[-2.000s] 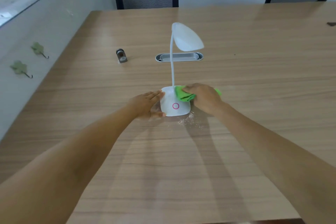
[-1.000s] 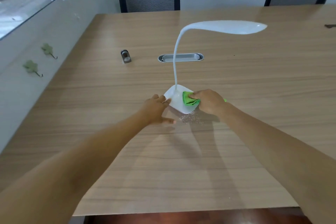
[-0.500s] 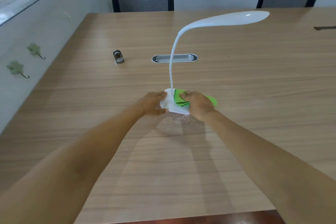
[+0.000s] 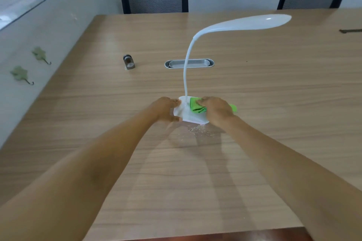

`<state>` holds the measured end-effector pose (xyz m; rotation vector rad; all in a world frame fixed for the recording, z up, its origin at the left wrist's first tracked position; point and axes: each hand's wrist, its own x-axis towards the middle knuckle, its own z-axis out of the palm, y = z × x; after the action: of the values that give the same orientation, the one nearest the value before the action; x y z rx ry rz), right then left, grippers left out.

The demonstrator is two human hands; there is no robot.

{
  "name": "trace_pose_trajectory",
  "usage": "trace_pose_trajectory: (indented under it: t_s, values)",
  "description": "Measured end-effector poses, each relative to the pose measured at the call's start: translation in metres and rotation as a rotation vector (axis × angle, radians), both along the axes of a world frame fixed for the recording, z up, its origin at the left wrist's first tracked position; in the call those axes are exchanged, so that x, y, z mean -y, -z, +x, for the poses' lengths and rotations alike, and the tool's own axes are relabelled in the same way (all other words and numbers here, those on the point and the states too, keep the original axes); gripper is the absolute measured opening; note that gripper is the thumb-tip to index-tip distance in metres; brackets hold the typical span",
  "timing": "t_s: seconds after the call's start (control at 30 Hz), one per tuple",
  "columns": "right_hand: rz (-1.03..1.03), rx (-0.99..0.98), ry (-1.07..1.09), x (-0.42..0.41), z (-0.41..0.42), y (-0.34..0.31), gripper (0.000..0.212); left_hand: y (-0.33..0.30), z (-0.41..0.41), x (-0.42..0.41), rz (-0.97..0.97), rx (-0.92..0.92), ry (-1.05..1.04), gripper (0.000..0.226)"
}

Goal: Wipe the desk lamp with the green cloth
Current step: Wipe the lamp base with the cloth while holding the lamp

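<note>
Here, line by line:

Left hand (image 4: 166,109): curled around the left edge of the lamp's base, fingers on the far rim and thumb on the near corner, gripping it.

Right hand (image 4: 217,110): closed over the green cloth (image 4: 196,106), pressing it down onto the top of the base, just right of where the neck rises.

Green cloth: bunched under the right hand's fingers; one bright tip pokes out beyond the hand's far-right side.

Desk lamp (image 4: 193,116): white; its base sits between the two hands, the near edge looking slightly lifted, though I cannot tell for sure. The thin neck climbs up and away from the hands, then bends so the long head reaches out to the right, high above the right hand.

Table (image 4: 274,94): wood-grain top; a patch of pale specks (image 4: 197,129) lies just nearer than the base, between the wrists.

Beyond the hands: an oval grey cable slot (image 4: 197,63) behind the neck, and a small metal piece (image 4: 128,62) off to the far left.
</note>
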<state>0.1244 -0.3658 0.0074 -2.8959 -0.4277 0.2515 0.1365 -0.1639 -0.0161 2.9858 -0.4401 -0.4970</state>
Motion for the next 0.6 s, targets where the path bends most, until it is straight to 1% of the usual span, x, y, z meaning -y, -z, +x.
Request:
trace_pose_trajectory:
  t_s: [0.1,0.2,0.27,0.3,0.33,0.4,0.47,0.53,0.6]
  values:
    - [-0.04,0.006,-0.053,-0.004,-0.007,0.01,0.052,-0.003,0.002,0.0,0.04,-0.014,-0.01,0.082]
    - [-0.147,-0.026,-0.208,0.013,-0.026,0.005,0.059,-0.002,0.003,-0.001,0.039,-0.028,-0.02,0.083]
    - [-0.234,-0.07,-0.333,0.026,-0.034,-0.005,0.058,-0.002,0.003,0.0,0.043,-0.032,-0.03,0.083]
    - [-0.243,-0.075,-0.354,0.03,-0.031,-0.01,0.056,-0.002,0.004,0.0,0.045,-0.032,-0.034,0.084]
    - [-0.22,-0.06,-0.326,0.032,-0.024,-0.014,0.053,-0.002,0.004,0.0,0.047,-0.029,-0.038,0.084]
    - [-0.134,-0.024,-0.151,0.029,0.003,-0.022,0.048,-0.004,0.003,0.0,0.039,-0.028,-0.044,0.084]
    - [-0.066,-0.003,-0.035,0.02,0.027,-0.022,0.045,-0.005,0.003,0.0,0.044,-0.028,-0.045,0.083]
    - [-0.051,-0.049,-0.01,0.009,0.034,-0.016,0.044,-0.006,0.003,0.001,0.056,-0.031,-0.047,0.083]
    - [-0.049,-0.089,-0.044,0.005,0.025,-0.005,0.047,-0.007,0.004,0.0,0.049,-0.038,-0.053,0.084]
